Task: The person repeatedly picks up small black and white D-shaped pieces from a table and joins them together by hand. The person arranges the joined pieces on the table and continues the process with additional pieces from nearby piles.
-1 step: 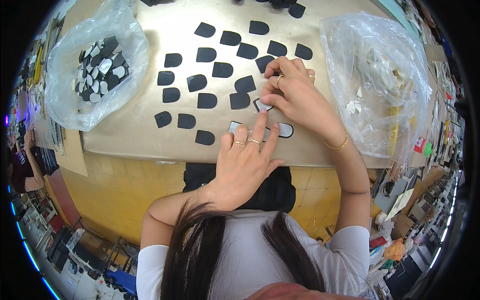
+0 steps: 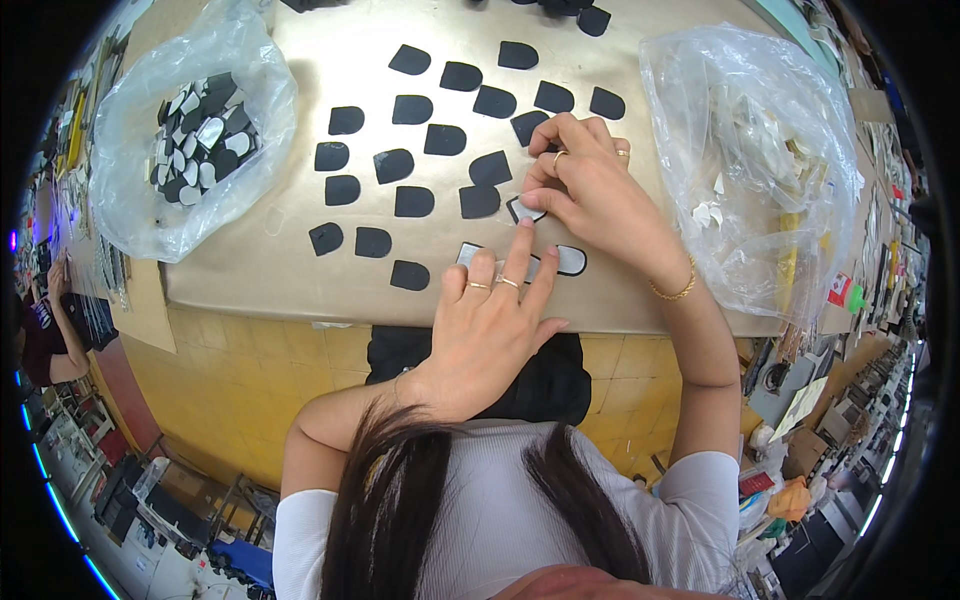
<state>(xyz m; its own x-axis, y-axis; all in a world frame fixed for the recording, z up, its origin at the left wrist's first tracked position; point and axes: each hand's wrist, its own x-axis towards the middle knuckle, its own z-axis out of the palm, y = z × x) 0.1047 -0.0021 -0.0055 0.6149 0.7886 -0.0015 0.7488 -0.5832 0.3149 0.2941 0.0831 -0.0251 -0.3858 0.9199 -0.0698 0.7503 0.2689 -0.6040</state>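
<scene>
Over the near middle of the table, my left hand (image 2: 487, 318) has its fingers spread, and one fingertip rests on a small round-ended patch (image 2: 521, 210) with a pale face and black border. My right hand (image 2: 597, 185) pinches that same patch at its far right edge between thumb and finger. Partly under my left fingers lie more pale-faced patches, one showing at the left (image 2: 467, 254) and another at the right (image 2: 571, 261). Several black round-ended patches (image 2: 414, 201) are spread flat across the table beyond and to the left, two of them touching near my fingertips.
At the left, an open clear plastic bag (image 2: 120, 190) holds many black and pale patches. Another clear bag (image 2: 690, 90) at the right contains whitish scraps. A green-capped container (image 2: 848, 294) stands beside it. Another person's arm (image 2: 66, 325) shows at far left.
</scene>
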